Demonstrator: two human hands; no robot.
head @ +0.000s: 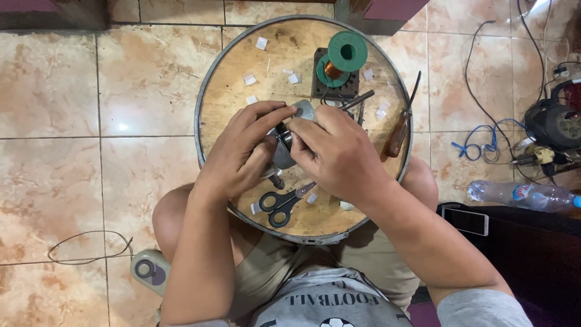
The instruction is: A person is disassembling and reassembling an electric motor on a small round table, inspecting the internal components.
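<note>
My left hand (pixel 242 154) and my right hand (pixel 336 151) meet over the middle of a round wooden board (pixel 233 100) that rests on my knees. Together they grip a small grey metal motor part (pixel 284 151), mostly hidden by the fingers. The fingertips of both hands pinch a pale piece at its top (pixel 302 110). Black-handled scissors (pixel 279 203) lie on the board just below my hands. A green spool of copper wire (pixel 342 57) stands at the board's far side on a dark metal block.
Small white paper pieces (pixel 261 43) are scattered over the board. A wooden-handled screwdriver (pixel 400 130) lies at its right edge. On the tiled floor to the right are cables (pixel 484 145), a plastic bottle (pixel 523 195) and a phone (pixel 466 219). A wire loop (pixel 91 245) lies at left.
</note>
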